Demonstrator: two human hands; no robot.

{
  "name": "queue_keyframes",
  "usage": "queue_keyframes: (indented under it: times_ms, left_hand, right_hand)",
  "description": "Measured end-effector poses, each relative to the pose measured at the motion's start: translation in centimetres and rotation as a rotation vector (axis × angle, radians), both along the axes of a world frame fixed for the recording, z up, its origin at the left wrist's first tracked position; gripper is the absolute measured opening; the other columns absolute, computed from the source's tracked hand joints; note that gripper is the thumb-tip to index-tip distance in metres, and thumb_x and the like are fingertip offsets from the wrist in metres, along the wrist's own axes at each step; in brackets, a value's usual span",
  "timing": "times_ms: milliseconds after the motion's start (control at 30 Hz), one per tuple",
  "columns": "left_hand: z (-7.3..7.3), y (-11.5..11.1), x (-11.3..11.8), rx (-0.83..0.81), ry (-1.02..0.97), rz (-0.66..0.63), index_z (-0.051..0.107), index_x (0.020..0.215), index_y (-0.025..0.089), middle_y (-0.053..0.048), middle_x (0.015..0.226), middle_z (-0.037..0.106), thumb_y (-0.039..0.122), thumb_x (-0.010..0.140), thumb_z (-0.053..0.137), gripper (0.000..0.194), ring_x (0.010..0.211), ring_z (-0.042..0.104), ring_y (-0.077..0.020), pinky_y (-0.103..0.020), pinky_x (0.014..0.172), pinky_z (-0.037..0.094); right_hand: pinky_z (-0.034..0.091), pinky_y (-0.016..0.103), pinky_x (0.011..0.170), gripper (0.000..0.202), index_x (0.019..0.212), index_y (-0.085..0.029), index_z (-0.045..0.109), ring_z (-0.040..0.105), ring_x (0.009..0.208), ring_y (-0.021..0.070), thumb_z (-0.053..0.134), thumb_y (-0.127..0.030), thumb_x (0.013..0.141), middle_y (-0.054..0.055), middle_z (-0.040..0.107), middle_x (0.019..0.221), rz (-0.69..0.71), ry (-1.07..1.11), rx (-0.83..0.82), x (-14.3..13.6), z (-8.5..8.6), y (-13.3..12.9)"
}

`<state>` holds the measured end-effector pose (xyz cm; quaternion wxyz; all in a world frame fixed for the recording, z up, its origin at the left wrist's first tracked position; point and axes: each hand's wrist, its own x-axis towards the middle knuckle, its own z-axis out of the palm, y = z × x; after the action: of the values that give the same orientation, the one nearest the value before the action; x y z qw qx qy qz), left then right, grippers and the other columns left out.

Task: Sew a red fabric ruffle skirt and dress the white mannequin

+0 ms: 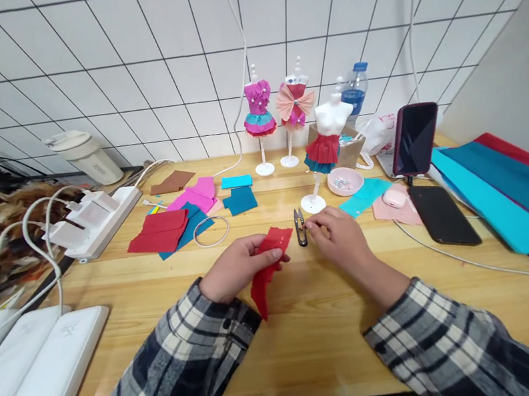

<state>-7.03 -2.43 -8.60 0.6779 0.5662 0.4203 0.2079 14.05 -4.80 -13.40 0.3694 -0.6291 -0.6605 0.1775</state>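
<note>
The left hand is pinching a red cloth strip, its thumb pressing from above while the fingers are curling beneath. The strip is lying across the grip left of the scene's middle: one end is jutting past the fingertips to the far right, showing small pale marks (possibly stitches, too fine to make out), and the other is hanging below the hand toward the near side, above the wooden table. The middle of the strip is disappearing under the thumb, and the left fingers are mostly hiding behind the cloth.

The right hand is hovering or resting just right of the thread snips; its thumb and index finger are nearly meeting, but I cannot tell whether they are pinching anything or touching the snips. Its other fingers are folding out of sight.

Farther off, the dress form with the red and teal skirt is partly covering a cardboard box, and a water bottle is standing half hidden behind. Brown feathers are running off the left edge
</note>
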Motion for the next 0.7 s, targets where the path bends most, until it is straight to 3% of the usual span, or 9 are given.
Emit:
queue_keyframes:
  times_ms: [100,267,367,500,633,700]
  left_hand:
    - [-0.3,0.7,-0.8,-0.1,-0.021,0.008,0.067,0.09,0.013,-0.004,0.072,0.07,0.04,0.069,0.081,0.037,0.063,0.061,-0.0127,-0.023,0.058,0.047]
    - [-1.1,1.0,-0.6,-0.067,0.014,0.009,0.073,0.092,0.012,-0.004,0.079,0.072,0.043,0.069,0.081,0.039,0.067,0.061,-0.013,-0.025,0.065,0.046]
    - [-1.4,0.7,-0.2,0.03,0.07,0.013,0.074,0.083,0.012,-0.005,0.081,0.074,0.045,0.07,0.079,0.036,0.072,0.063,-0.015,-0.027,0.073,0.047]
    - [-1.4,0.5,0.2,-0.006,0.062,-0.012,0.073,0.084,0.014,-0.003,0.072,0.072,0.045,0.069,0.079,0.035,0.069,0.063,-0.015,-0.028,0.072,0.048]
    - [-1.6,0.6,0.1,0.009,0.04,0.038,0.074,0.086,0.014,-0.004,0.078,0.074,0.044,0.071,0.077,0.033,0.072,0.064,-0.0155,-0.029,0.075,0.048]
    - [-1.5,0.6,0.0,0.031,0.026,0.04,0.074,0.085,0.015,-0.005,0.085,0.075,0.043,0.073,0.076,0.031,0.079,0.064,-0.017,-0.03,0.08,0.047]
  right_hand:
    - [0.042,0.037,0.082,0.024,0.105,-0.019,0.069,0.056,0.098,0.0261,0.051,-0.03,0.094,0.013,0.064,0.101,0.023,-0.449,-0.052,0.4,-0.2,1.1]
    - [0.042,0.034,0.072,0.013,0.092,-0.016,0.066,0.062,0.088,0.0261,0.056,-0.024,0.091,0.014,0.065,0.092,0.085,-0.632,-0.232,-0.1,0.9,0.7]
    - [0.042,0.034,0.071,0.009,0.09,-0.015,0.064,0.063,0.087,0.0268,0.064,-0.023,0.086,0.015,0.066,0.095,0.118,-0.603,-0.279,0.5,1.2,0.0]
    - [0.043,0.033,0.073,0.032,0.111,-0.015,0.058,0.064,0.088,0.025,0.062,-0.01,0.079,0.011,0.068,0.094,0.128,-0.421,-0.311,1.6,0.3,-0.6]
    - [0.044,0.035,0.079,0.013,0.093,-0.018,0.058,0.061,0.092,0.0228,0.048,-0.013,0.086,0.01,0.066,0.097,0.157,-0.22,-0.21,1.8,0.0,-1.3]
    - [0.045,0.033,0.076,0.014,0.097,-0.02,0.054,0.062,0.087,0.0201,0.041,-0.019,0.092,0.008,0.066,0.095,0.178,-0.066,-0.172,1.3,0.4,-1.9]
